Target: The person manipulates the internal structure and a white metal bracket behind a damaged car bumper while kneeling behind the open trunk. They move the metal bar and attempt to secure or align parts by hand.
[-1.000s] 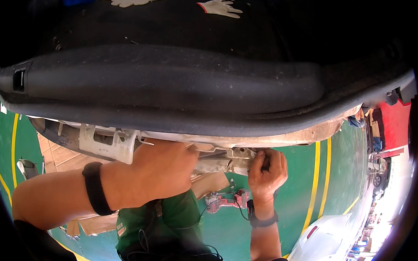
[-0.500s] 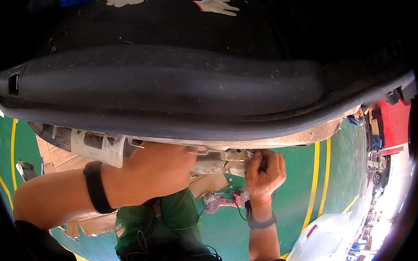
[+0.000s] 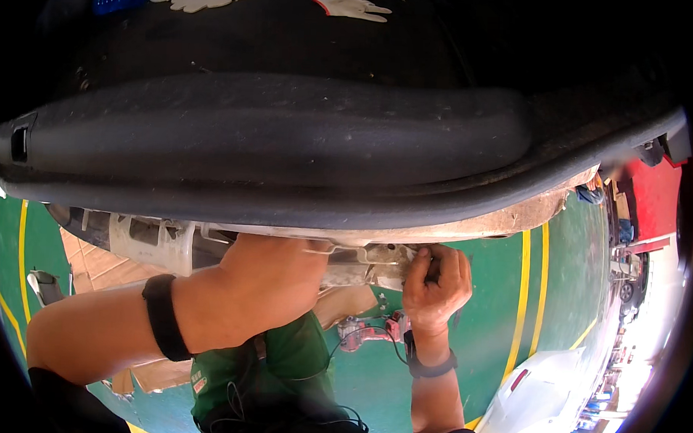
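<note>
Running left to right, pale beam point(image 3: 347, 274) at right hand point(image 3: 440, 284).

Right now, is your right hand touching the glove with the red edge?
Apart: the head view shows black trim between the right hand and the red-edged glove.
</note>
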A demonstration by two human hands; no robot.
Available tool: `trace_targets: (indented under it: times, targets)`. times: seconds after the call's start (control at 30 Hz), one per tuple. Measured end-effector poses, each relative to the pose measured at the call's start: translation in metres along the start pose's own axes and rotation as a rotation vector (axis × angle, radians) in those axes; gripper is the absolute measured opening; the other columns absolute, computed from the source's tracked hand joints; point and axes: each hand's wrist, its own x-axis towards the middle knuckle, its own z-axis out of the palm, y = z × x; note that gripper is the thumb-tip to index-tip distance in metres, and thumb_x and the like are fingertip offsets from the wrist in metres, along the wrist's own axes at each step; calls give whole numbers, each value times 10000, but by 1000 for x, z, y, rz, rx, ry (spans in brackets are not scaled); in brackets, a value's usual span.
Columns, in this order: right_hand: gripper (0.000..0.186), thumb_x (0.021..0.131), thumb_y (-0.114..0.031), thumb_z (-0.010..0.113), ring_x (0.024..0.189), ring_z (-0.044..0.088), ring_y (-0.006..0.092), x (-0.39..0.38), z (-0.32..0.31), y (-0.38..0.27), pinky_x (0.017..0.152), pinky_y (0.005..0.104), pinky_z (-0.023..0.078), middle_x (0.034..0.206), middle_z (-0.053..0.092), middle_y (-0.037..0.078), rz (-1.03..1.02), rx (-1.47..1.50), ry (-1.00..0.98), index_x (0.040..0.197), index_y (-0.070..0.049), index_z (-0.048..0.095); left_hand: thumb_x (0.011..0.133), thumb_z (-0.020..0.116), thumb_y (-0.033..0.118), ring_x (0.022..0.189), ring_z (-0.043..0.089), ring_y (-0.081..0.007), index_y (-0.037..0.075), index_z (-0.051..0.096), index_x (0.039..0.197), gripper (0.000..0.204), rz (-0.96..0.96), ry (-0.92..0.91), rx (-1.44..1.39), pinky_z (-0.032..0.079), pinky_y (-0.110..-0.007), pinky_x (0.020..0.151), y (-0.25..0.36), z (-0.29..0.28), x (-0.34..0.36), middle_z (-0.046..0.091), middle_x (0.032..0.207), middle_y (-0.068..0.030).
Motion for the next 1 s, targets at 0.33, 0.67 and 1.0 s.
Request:
trace_targets:
  times: [0.33, 0.67, 1.0]
  targets:
    - [60, 788, -37, 685, 550, 482, 245, 1, 1, -2, 493, 391, 372, 609, 484, 43, -18, -2, 11, 764, -83, 655, 733, 683, 176, 621, 715, -232, 74, 670, 740, 104, -50, -9, -30, 551, -345, 520, 14, -14, -1, 695, 698, -99]
    - [68, 788, -29, 685, 549, 475, 241, 1, 0, -3, 497, 391, 372, 610, 479, 39, -8, 6, 19, 772, -87, 654, 722, 694, 171, 637, 722, -218, 77, 692, 735, 95, -96, -118, -24, 552, -336, 524, 21, -36, 0, 698, 703, -105]
    - [67, 798, -40, 684, 548, 472, 238, -1, 0, -1, 495, 390, 369, 605, 473, 34, 1, -10, 2, 774, -93, 651, 738, 679, 157, 636, 719, -251, 74, 709, 749, 89, -43, -18, -82, 559, -359, 530, 10, -7, 0, 706, 703, -99]
